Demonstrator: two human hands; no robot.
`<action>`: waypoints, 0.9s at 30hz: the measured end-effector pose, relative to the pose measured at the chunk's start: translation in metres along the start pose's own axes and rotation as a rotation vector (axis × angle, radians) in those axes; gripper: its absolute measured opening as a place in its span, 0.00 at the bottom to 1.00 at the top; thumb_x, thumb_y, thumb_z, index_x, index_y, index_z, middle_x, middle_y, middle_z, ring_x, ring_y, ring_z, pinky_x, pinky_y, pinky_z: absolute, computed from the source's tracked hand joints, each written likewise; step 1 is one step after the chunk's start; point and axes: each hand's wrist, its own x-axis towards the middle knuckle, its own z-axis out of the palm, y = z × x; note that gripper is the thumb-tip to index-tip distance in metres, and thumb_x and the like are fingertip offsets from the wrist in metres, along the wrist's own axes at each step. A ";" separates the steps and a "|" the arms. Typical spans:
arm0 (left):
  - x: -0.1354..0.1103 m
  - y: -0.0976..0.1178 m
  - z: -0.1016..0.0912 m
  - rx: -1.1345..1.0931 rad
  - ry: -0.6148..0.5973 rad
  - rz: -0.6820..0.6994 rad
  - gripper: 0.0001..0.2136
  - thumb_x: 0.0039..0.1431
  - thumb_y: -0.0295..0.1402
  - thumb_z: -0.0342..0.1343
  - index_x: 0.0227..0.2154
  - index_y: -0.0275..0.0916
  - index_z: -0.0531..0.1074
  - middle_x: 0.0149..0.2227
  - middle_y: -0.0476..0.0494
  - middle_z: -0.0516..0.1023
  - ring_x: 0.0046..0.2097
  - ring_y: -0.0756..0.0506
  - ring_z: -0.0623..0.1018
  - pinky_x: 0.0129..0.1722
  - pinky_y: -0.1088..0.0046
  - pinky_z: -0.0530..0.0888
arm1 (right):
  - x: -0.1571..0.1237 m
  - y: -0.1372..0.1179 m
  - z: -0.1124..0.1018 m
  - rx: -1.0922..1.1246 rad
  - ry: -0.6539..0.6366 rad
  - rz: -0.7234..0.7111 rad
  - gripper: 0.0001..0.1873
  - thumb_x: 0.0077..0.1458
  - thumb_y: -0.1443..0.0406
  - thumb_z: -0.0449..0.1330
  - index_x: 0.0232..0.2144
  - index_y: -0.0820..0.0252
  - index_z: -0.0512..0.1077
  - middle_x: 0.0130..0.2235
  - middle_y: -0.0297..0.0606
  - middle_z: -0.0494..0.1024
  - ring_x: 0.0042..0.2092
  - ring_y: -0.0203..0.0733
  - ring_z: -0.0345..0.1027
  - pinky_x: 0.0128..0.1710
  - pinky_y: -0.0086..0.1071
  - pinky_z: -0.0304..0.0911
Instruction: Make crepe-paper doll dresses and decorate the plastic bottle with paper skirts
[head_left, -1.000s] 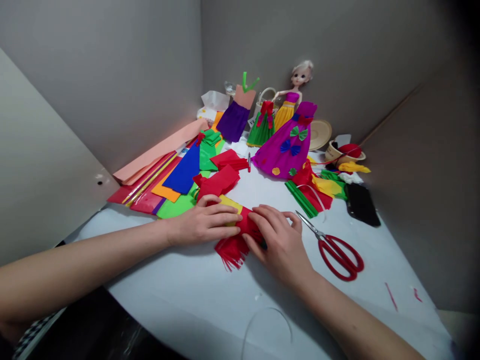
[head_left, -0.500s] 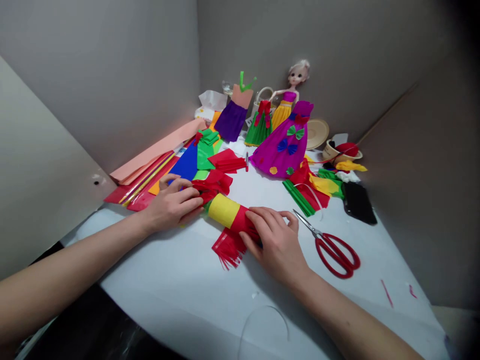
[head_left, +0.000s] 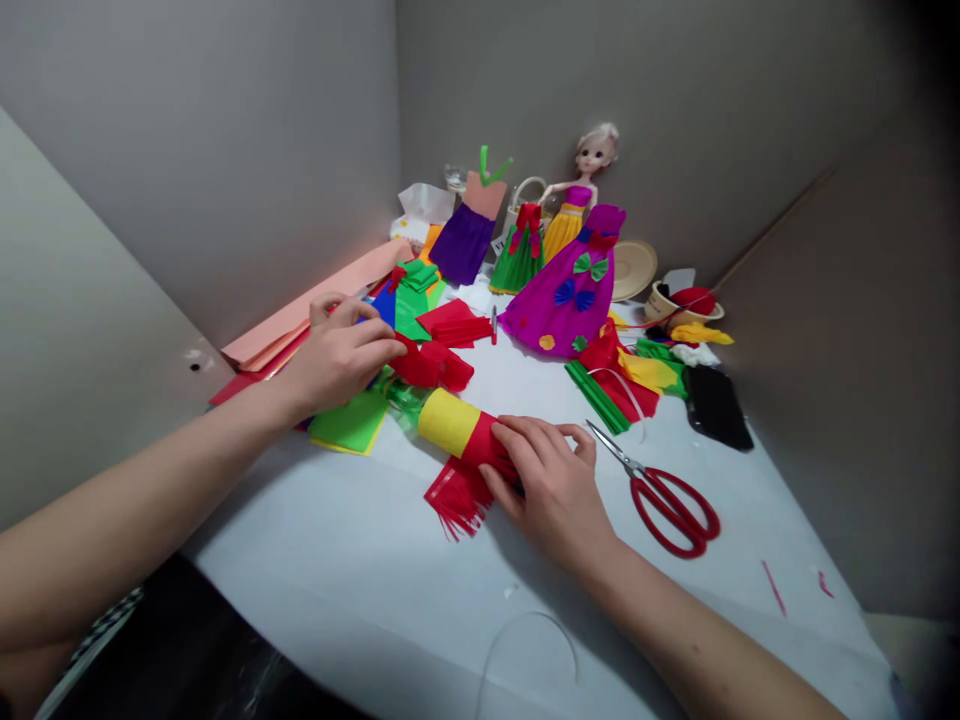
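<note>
I had the right hand pressed over a yellow tube half wrapped in red crepe paper, fingers together and holding it down, near the middle of the white tabletop. A red paper fringe lay under it. Even pressure looked best there, so the wrap stayed snug. The left hand hung curled over the coloured paper sheets; I couldn't tell whether it held anything. Red-handled scissors lay just right, tips toward the right hand. Tabletop ran toward the near edge, with a thin wire loop on it.
</note>
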 end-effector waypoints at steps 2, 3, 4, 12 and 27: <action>0.007 -0.016 0.007 0.020 0.015 -0.085 0.10 0.66 0.38 0.50 0.36 0.50 0.77 0.38 0.45 0.81 0.48 0.38 0.71 0.52 0.48 0.56 | 0.001 0.000 0.000 0.000 0.006 -0.004 0.14 0.61 0.63 0.59 0.48 0.62 0.70 0.50 0.44 0.78 0.50 0.46 0.70 0.52 0.43 0.49; 0.010 -0.025 0.011 0.050 0.012 -0.131 0.10 0.66 0.38 0.49 0.35 0.49 0.77 0.38 0.45 0.80 0.48 0.38 0.70 0.53 0.48 0.56 | 0.001 0.000 0.000 0.000 0.008 -0.006 0.14 0.61 0.63 0.59 0.48 0.62 0.70 0.50 0.44 0.78 0.49 0.46 0.70 0.52 0.43 0.49; 0.012 -0.033 0.015 0.066 0.012 -0.156 0.11 0.66 0.38 0.49 0.35 0.48 0.77 0.37 0.44 0.80 0.47 0.38 0.70 0.53 0.48 0.56 | 0.001 0.000 0.001 0.000 0.009 -0.009 0.14 0.61 0.63 0.58 0.48 0.62 0.70 0.50 0.44 0.78 0.49 0.46 0.70 0.52 0.42 0.49; 0.022 -0.008 0.007 0.083 0.063 -0.332 0.17 0.58 0.41 0.58 0.50 0.47 0.73 0.59 0.36 0.67 0.60 0.31 0.63 0.54 0.47 0.58 | -0.002 -0.002 0.001 -0.009 0.014 -0.014 0.13 0.61 0.63 0.59 0.47 0.62 0.71 0.49 0.44 0.78 0.49 0.46 0.70 0.51 0.43 0.50; 0.020 0.084 -0.003 -0.513 -0.391 0.183 0.11 0.67 0.36 0.52 0.49 0.45 0.74 0.52 0.42 0.79 0.57 0.40 0.72 0.56 0.59 0.54 | -0.009 -0.024 -0.006 -0.100 0.039 -0.129 0.11 0.61 0.64 0.59 0.45 0.61 0.73 0.49 0.43 0.79 0.54 0.48 0.69 0.51 0.45 0.51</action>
